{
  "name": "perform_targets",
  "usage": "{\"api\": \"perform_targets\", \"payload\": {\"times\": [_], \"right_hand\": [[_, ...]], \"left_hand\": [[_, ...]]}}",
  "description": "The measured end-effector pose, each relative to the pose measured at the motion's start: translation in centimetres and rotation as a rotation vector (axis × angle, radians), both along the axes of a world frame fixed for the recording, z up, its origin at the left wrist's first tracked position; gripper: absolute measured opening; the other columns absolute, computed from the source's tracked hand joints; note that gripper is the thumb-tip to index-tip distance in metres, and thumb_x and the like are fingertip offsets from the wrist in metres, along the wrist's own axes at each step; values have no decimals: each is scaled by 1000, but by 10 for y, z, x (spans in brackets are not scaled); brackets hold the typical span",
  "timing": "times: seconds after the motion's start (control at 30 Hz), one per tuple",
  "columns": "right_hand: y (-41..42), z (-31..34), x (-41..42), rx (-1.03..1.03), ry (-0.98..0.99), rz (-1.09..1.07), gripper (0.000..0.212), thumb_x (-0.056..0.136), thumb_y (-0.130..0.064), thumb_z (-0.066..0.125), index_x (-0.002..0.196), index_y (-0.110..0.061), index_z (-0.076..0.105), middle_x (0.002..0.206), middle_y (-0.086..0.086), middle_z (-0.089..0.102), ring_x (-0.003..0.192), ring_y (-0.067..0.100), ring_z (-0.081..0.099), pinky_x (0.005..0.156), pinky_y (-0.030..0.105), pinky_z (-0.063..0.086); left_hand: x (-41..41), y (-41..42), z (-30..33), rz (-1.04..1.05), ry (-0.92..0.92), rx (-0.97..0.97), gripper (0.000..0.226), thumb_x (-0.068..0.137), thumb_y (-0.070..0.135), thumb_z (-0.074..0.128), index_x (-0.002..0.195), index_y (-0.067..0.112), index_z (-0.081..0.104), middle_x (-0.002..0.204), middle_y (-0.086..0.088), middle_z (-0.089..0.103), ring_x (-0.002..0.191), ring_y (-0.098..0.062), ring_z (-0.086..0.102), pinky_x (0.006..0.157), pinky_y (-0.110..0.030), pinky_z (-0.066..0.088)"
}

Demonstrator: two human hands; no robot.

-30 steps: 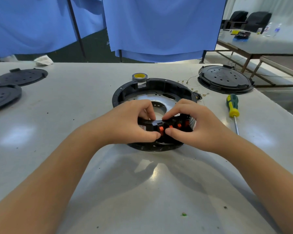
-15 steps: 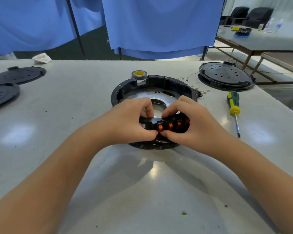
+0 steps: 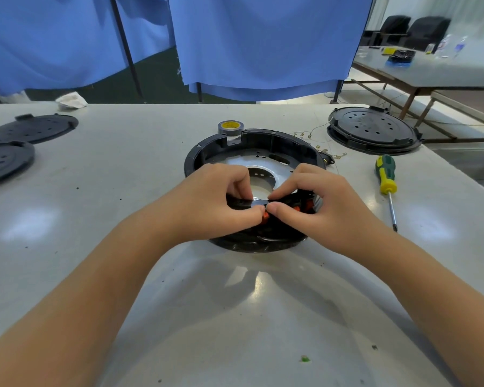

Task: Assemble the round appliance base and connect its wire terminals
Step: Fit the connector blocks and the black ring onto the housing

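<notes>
The round black appliance base (image 3: 256,152) is sitting on the pale desk (image 3: 123,169) directly ahead of the person, its silver metal plate (image 3: 263,174) showing inside the ring. Both hands are working at the near rim of the base, where a black terminal block with orange tabs (image 3: 302,206) is lying between them.

The left hand (image 3: 215,202) is resting over the left end of that block, its fingers curled and its thumb and forefinger pinching the block's thin black top edge. The right hand (image 3: 327,208) is mirroring it from the other side: thumb tip and forefinger tip are closing on the same edge, so each grip is pressed onto the block and the two thumbs are almost touching at the middle, just above one orange tab. The rest of the block is partly hidden under the right palm, and any wires there are too covered to make out.

A roll of grey tape with a yellow core (image 3: 231,127) is standing just beyond the far rim of the base. A green and yellow screwdriver (image 3: 386,180) is lying to the right, well apart from the hands. A black round cover (image 3: 373,129) is sitting at the far right, with thin wires with small terminals (image 3: 322,148) trailing between it and the base. Two more black discs (image 3: 17,146) are lying at the far left edge.
</notes>
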State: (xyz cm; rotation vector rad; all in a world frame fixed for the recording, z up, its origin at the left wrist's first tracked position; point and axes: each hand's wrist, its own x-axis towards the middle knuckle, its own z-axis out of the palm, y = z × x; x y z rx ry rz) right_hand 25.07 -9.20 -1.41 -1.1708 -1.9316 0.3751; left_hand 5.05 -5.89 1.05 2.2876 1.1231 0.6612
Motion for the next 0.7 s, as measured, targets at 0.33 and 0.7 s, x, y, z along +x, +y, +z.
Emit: {"api": "perform_targets", "payload": {"times": [0.33, 0.7], "right_hand": [[-5, -3, -2, 67, 8, 0, 8, 79, -25, 71, 85, -20, 73, 83, -9, 61, 81, 9, 60, 71, 18, 45], [-10, -5, 0, 123, -37, 26, 14, 80, -16, 68, 92, -14, 73, 89, -4, 62, 87, 10, 61, 77, 26, 49]], "left_hand": [[-1, 3, -1, -1, 6, -31, 22, 70, 45, 68, 68, 27, 55, 72, 4, 69, 72, -15, 67, 71, -47, 54], [-4, 4, 0, -28, 10, -37, 30, 76, 48, 72, 68, 24, 56, 70, 1, 71, 70, -18, 67, 70, -50, 53]]}}
